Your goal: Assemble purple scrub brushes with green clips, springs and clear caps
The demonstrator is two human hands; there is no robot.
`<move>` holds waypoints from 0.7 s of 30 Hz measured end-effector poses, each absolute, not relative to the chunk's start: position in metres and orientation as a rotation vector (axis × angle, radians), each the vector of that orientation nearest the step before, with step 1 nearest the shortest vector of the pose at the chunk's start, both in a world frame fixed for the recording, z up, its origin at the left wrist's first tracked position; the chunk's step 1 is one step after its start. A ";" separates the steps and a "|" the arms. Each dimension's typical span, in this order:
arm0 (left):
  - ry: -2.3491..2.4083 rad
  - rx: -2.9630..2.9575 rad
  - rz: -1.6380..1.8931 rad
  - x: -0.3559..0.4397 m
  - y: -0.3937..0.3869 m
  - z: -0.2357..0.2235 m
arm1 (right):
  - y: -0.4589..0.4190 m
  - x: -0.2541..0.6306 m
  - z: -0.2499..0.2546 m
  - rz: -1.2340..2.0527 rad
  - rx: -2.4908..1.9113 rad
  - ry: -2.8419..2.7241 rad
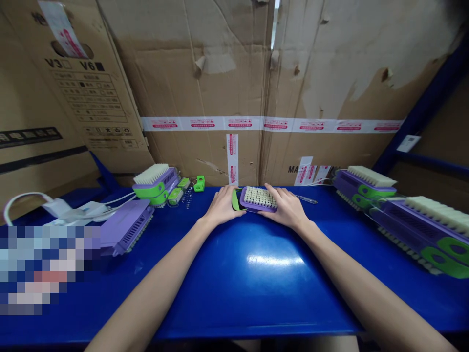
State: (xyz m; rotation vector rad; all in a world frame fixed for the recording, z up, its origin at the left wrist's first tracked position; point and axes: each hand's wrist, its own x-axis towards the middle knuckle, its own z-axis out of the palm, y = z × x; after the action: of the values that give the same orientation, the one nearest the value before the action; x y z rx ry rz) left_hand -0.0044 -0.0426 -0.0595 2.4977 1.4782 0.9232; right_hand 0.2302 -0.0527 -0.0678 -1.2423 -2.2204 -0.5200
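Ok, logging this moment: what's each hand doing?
Left hand: holding the curved green plastic end.
Right hand: holding the purple plastic brush with cream bristles.

Obscured parts.
Pixel blocks (44, 269) mask lower left; right hand (289, 208) hides purple brush (256, 198) end; brush stack (417, 230) cut off rightward.

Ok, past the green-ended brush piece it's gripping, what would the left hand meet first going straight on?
Beyond the brush piece, the left hand would probably meet the cardboard behind the blue table, though how close it stands is unclear from this view.
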 end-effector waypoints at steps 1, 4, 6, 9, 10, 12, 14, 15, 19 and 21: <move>1.479 2.499 0.927 -0.004 -0.042 -0.060 | -0.052 0.231 -0.068 -0.511 -1.241 -2.223; 1.463 2.515 0.927 -0.003 -0.042 -0.061 | -0.051 0.232 -0.069 -0.502 -1.208 -2.231; 1.435 2.523 0.928 -0.003 -0.041 -0.062 | -0.051 0.233 -0.070 -0.502 -1.172 -2.233; 1.363 2.532 0.918 -0.003 -0.040 -0.063 | -0.051 0.234 -0.070 -0.498 -1.103 -2.249; 1.348 2.529 0.896 -0.003 -0.040 -0.063 | -0.052 0.233 -0.070 -0.494 -1.079 -2.258; 1.334 2.514 0.839 -0.003 -0.040 -0.061 | -0.052 0.233 -0.070 -0.479 -1.044 -2.276; 1.304 2.502 0.807 -0.004 -0.040 -0.060 | -0.053 0.231 -0.070 -0.462 -1.018 -2.294; 1.277 2.487 0.809 -0.004 -0.041 -0.059 | -0.053 0.231 -0.070 -0.451 -1.007 -2.302; 1.156 2.263 0.820 -0.004 -0.043 -0.054 | -0.054 0.230 -0.071 -0.389 -1.001 -2.291; 1.110 2.154 0.820 -0.004 -0.044 -0.051 | -0.055 0.230 -0.072 -0.338 -1.020 -2.253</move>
State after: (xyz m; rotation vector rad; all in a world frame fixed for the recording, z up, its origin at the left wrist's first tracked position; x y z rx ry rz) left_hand -0.0039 -0.0440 -0.0513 2.1542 1.1100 0.8205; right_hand 0.2300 -0.0545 -0.0722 -1.0197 -2.2530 -0.3385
